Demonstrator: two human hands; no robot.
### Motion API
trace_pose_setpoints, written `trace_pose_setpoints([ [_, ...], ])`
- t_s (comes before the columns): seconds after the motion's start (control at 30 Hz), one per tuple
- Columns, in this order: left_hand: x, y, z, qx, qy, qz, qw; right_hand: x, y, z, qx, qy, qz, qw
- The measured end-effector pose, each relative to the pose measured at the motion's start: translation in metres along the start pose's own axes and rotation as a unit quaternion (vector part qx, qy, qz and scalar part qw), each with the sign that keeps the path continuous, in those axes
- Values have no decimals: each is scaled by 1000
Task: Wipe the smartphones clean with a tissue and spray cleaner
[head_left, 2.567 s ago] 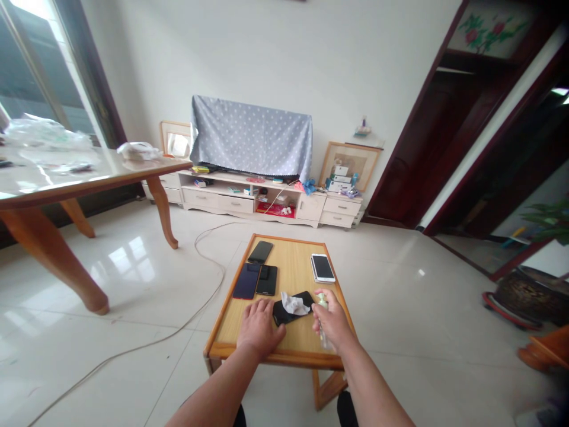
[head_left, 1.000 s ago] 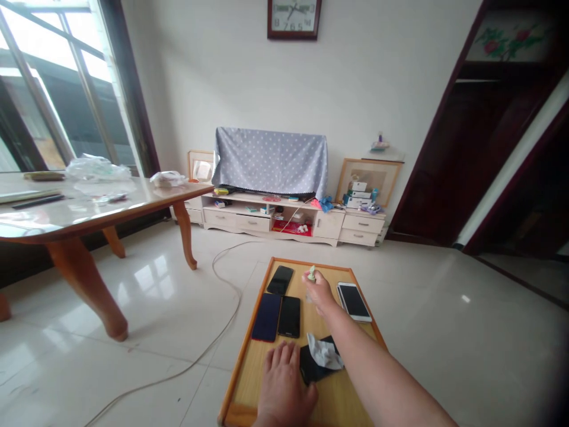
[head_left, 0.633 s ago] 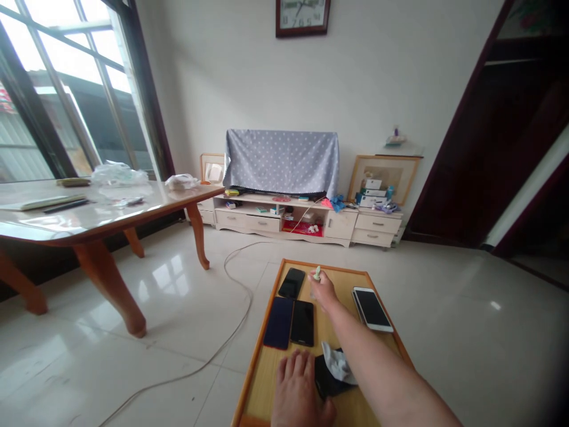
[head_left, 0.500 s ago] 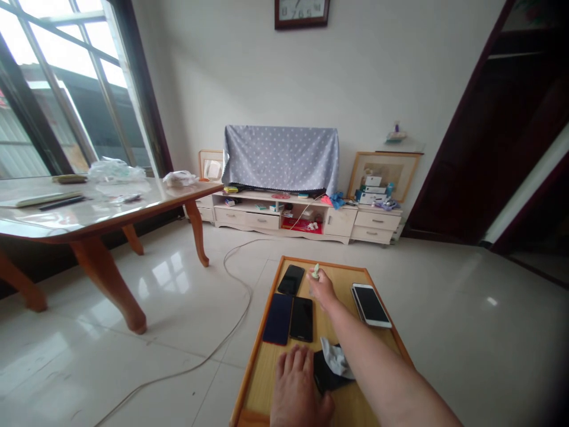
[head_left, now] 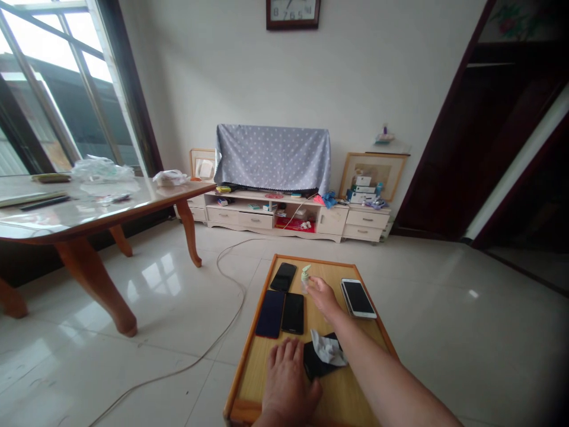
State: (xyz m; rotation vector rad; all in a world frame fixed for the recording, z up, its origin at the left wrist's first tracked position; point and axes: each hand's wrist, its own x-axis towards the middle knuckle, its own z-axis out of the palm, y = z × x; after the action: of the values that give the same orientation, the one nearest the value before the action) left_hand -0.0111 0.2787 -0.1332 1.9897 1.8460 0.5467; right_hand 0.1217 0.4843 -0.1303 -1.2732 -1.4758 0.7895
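Note:
A small clear pump bottle (head_left: 304,282) with a pale green top stands upright toward the far side of the low wooden table (head_left: 267,379). Just right of it is my right hand (head_left: 323,298), its fingers stretched toward the bottle and no longer wrapped round it; whether a fingertip still touches is unclear. My left hand (head_left: 288,376) lies with fingers extended near the front, its thumb close to a black phone (head_left: 315,360). A crumpled light grey cloth (head_left: 328,349) rests on that phone, partly covering it.
Three dark phones, a far one (head_left: 283,276), a blue one (head_left: 270,314) and a black one (head_left: 293,313), lie left. A white phone (head_left: 358,298) is stacked on something at right. A cable (head_left: 208,344) crosses the floor beside a larger table (head_left: 146,204).
My right hand has loosened from around the pump bottle and drawn slightly right, leaving the bottle standing. The whole view has shifted slightly; my left hand stays by the phone.

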Motion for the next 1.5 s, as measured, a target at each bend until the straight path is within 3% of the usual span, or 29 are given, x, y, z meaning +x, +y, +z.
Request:
trace_pose_setpoints([
  [0.23, -2, 5, -2, 32, 8, 13, 999, -76, -1, -50, -163, 12, -88, 983],
  [0.4, -3, 8, -2, 50, 15, 24, 998, -94, -16, -53, -255, -16, -129, 958],
  [0.57, -6, 12, -5, 56, 17, 23, 998, -80, -32, -25, -321, -109, -162, 927],
  [0.8, -5, 14, -7, 44, 6, 20, 999, -51, -28, 4, -368, -162, -113, 909],
  [0.93, -4, 12, -5, 44, 5, 9, 999, -40, -15, 0, -360, -133, -67, 921],
  [1.2, 3, 5, -2, 22, 1, 6, 1000, 12, 8, -14, -264, 16, 32, 964],
  [1.37, 7, -1, 2, 4, -14, -2, 1000, 41, 13, 3, -195, 24, 51, 979],
  [1.5, 10, -2, 3, 6, -28, -11, 1000, 45, 17, 30, -161, -6, 48, 986],
])
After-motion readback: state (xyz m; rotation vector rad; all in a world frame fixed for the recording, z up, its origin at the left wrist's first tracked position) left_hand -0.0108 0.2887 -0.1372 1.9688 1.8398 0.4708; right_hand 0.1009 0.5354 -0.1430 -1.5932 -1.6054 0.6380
